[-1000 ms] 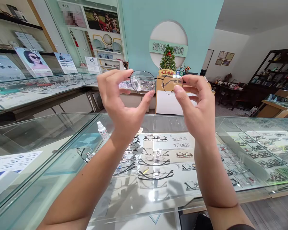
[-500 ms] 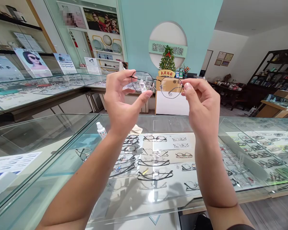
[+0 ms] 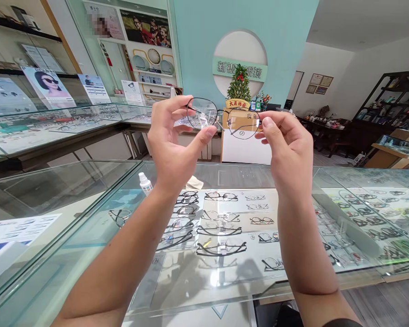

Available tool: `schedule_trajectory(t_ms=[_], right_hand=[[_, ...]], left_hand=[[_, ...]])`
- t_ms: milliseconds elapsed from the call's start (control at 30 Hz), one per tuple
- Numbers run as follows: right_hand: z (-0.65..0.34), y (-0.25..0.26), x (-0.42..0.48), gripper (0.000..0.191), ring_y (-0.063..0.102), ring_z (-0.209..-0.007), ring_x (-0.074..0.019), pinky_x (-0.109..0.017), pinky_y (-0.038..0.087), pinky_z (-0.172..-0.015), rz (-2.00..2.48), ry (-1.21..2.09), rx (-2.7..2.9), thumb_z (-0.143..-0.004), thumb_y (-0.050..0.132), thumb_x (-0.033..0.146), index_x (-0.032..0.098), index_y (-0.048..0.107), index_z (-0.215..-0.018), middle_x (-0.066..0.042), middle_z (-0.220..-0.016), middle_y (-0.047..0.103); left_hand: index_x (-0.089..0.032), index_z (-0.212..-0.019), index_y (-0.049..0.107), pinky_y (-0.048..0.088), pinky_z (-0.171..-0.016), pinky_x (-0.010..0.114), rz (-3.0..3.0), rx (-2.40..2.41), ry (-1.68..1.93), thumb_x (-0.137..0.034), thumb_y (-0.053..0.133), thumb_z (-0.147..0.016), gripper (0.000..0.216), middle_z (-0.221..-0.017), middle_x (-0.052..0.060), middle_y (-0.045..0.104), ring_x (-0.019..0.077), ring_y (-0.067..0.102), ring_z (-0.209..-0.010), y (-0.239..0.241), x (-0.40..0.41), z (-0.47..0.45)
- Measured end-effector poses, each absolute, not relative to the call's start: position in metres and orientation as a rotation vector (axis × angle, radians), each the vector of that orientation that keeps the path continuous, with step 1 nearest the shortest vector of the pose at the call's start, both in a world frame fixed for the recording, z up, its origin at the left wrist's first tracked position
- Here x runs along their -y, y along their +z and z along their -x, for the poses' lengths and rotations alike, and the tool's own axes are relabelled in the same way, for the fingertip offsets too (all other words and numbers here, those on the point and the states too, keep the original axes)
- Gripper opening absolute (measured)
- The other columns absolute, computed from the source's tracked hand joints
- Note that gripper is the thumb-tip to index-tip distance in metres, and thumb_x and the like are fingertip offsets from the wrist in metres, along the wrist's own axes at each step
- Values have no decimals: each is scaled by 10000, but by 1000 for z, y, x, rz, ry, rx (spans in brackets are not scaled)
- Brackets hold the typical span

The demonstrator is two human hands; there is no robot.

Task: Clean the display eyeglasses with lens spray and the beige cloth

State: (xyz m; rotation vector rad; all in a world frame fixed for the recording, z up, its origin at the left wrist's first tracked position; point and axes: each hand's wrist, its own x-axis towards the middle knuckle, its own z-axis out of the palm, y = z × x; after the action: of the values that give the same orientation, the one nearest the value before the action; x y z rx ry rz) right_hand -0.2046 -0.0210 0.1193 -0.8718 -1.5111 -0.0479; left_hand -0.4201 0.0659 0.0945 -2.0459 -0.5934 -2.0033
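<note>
A pair of thin dark-rimmed eyeglasses [image 3: 222, 110] with round clear lenses is held up in front of me, above the glass counter. My left hand [image 3: 177, 141] has its fingers at the left outer edge of the frame, with the thumb reaching below the left lens. At the right outer edge, my right hand [image 3: 286, 145] pinches the frame near the hinge. The glasses tilt slightly, the right lens sitting lower than the left. A small white tag shows behind the left lens, and the temples point away from me.
Beneath my arms stands a glass display counter [image 3: 255, 297] with rows of eyeglasses [image 3: 221, 247] inside. A white bottle [image 3: 145, 183] and a pale cloth [image 3: 194, 183] lie beyond my left forearm. Farther off are a white reception desk [image 3: 245, 150] and a potted plant [image 3: 238, 84].
The view has shifted very slightly. The glasses have tipped a little, and their temples show at a changed angle behind the lenses. Both hands keep their hold.
</note>
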Motion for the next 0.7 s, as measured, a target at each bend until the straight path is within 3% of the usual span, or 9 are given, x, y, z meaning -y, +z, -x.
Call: schedule_trajectory(t_ms=[333, 500, 700], right_hand=[[204, 117, 18, 352, 761, -955, -214, -430, 636, -879, 858, -27, 1521, -1144, 511, 505, 295, 764, -1271, -78, -1181, 754], [206, 118, 22, 355, 761, -993, -219, -422, 635, -869, 869, -35, 1572, -1145, 523, 516, 314, 739, -1340, -79, -1225, 743], [205, 119, 25, 342, 762, -1069, -252, -463, 643, -890, 867, -47, 1581, -1155, 472, 418, 325, 717, -1375, -93, -1253, 744]], left_hand=[[-463, -1552, 491, 651, -763, 481, 2040, 577, -1926, -699, 689, -1001, 631, -1390, 42, 709, 264, 718, -1200, 96, -71, 423], [-464, -1529, 513, 665, -800, 506, 2089, 613, -1999, -699, 648, -1030, 568, -1462, 27, 680, 277, 717, -1232, 94, -71, 422], [-497, -1587, 469, 657, -858, 543, 2154, 584, -1980, -744, 711, -966, 711, -1547, 22, 646, 326, 707, -1307, 89, -79, 422]])
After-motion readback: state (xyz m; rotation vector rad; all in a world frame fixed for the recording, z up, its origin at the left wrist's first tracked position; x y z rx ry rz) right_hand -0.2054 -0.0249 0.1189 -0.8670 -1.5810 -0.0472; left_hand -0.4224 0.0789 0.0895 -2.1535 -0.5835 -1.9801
